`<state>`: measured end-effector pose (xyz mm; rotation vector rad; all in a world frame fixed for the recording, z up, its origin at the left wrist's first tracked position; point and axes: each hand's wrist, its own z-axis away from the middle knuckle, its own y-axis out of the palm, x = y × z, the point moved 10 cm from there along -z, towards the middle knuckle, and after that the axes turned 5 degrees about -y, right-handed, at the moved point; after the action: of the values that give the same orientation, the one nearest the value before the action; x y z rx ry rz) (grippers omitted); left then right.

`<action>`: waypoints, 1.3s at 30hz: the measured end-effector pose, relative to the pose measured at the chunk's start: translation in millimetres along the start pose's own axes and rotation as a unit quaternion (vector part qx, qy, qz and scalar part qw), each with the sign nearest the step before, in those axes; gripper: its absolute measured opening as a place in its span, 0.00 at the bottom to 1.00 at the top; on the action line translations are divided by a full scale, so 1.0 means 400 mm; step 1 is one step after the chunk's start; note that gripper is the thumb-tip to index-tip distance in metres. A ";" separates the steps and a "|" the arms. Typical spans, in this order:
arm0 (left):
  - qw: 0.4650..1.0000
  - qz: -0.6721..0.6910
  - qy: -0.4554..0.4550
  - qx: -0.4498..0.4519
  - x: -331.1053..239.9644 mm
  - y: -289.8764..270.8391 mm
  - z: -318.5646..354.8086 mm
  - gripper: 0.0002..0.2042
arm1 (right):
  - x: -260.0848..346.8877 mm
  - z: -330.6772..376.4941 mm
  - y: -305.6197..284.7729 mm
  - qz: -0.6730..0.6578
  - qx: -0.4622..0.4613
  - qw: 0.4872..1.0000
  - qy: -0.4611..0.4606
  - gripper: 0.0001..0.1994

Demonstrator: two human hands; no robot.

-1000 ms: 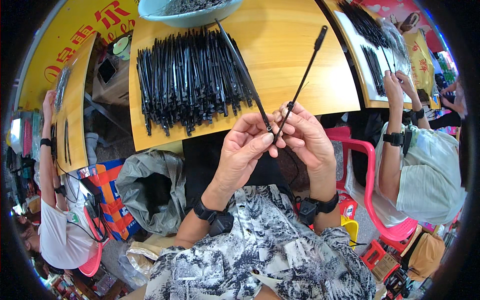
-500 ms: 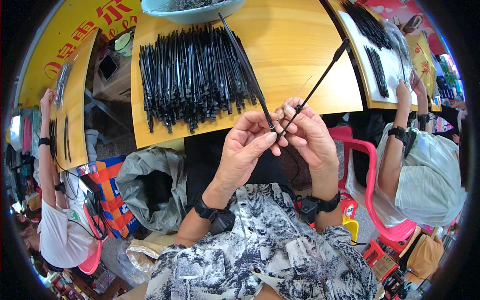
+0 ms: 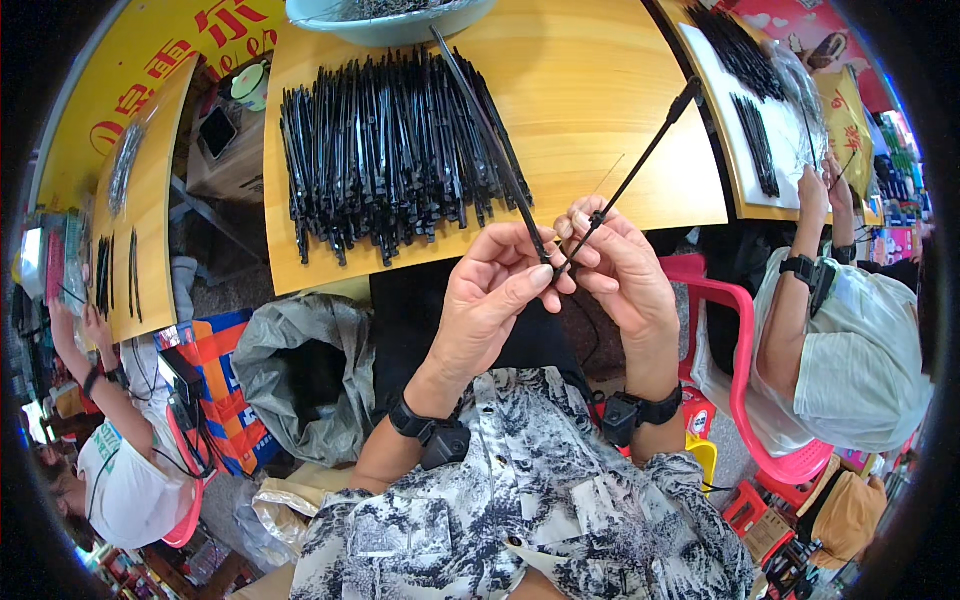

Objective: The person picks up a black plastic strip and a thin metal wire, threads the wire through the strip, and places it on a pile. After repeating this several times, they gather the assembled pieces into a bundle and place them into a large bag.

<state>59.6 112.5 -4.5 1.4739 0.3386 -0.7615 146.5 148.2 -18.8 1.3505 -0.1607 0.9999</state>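
My left hand (image 3: pixel 492 280) pinches the lower end of a long flat black strip (image 3: pixel 490 135) between thumb and fingers. The strip slants up and left past the edge of a pile of black rods (image 3: pixel 390 150). In my right hand (image 3: pixel 628 270), the fingers are closed on a thin black rod (image 3: pixel 650 140) with a small collar along it; it slants up and right. The lower ends of strip and rod meet between my fingertips. A very fine wire (image 3: pixel 607 175) sticks up from my right fingers. The exact joint is hidden by fingers.
The pile lies on a yellow wooden table (image 3: pixel 600 90), with a pale blue basin (image 3: pixel 390 28) behind it. A grey bag-lined bin (image 3: pixel 305 380) stands at lower left, a pink chair (image 3: pixel 740 370) at right. Two people work at side tables, left and right.
My hands and the black pieces stay almost in place. The person at left has drawn their arms back and lower; the person at right has shifted their hands slightly.
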 end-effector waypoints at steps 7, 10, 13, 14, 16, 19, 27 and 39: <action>1.000 -0.006 0.001 -0.009 0.001 -0.005 -0.001 0.11 | 0.008 0.006 -0.018 0.026 -0.020 0.999 -0.022 0.04; 0.997 -0.027 -0.013 -0.069 0.009 -0.037 -0.001 0.08 | 0.053 0.020 -0.013 0.128 -0.054 0.986 -0.090 0.05; 0.975 -0.177 -0.019 -0.133 0.000 -0.062 0.003 0.08 | 0.068 0.025 0.001 0.175 -0.022 0.979 -0.101 0.06; 0.973 -0.180 -0.013 -0.141 -0.002 -0.063 0.003 0.08 | 0.067 0.024 0.003 0.180 -0.021 0.978 -0.101 0.07; 0.971 -0.187 -0.015 -0.149 -0.003 -0.068 0.005 0.08 | 0.073 0.022 0.001 0.185 -0.022 0.977 -0.101 0.07; 0.966 -0.201 -0.019 -0.160 -0.006 -0.077 0.006 0.07 | 0.097 0.022 0.002 0.138 -0.029 0.986 -0.091 0.09; 0.983 -0.115 -0.063 -0.132 0.023 -0.058 -0.016 0.04 | 0.153 0.016 -0.014 0.214 -0.061 0.963 -0.151 0.07; 0.985 -0.089 -0.128 -0.070 0.060 -0.026 -0.061 0.03 | 0.115 -0.005 -0.040 0.180 -0.042 0.977 -0.109 0.07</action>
<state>76.4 130.7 -30.3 1.2081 0.3237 -1.0385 183.7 174.8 -2.2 1.3797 -0.6241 1.1270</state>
